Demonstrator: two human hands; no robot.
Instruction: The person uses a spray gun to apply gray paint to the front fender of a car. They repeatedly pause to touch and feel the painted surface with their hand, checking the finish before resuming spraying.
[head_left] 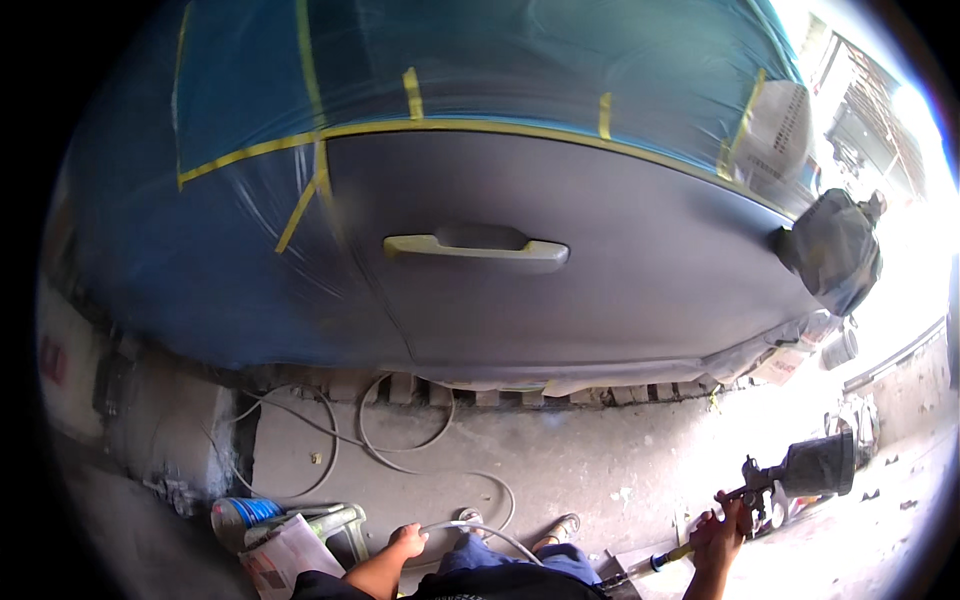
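My right hand point(722, 536) is wrapped round the grip of a spray gun point(762, 482), out to the lower right. A dark cup point(820, 468) is fixed to the gun and tips to the right. Below that hand, a hose fitting point(657, 562) runs back toward my body. My left hand point(408, 540), at lower centre-left, is closed around a pale air hose point(482, 526), which arcs across in front of me. Ahead stands a grey car door point(630, 300) with a pale door handle point(480, 248). Both hands are well apart from the door.
Blue-green masking film point(560, 60) and yellow tape point(440, 126) border the door. A wrapped side mirror point(835, 250) juts out at right. Loops of hose point(400, 466) lie on the concrete floor point(590, 450). A blue-labelled can point(245, 515) and papers point(290, 560) sit at lower left.
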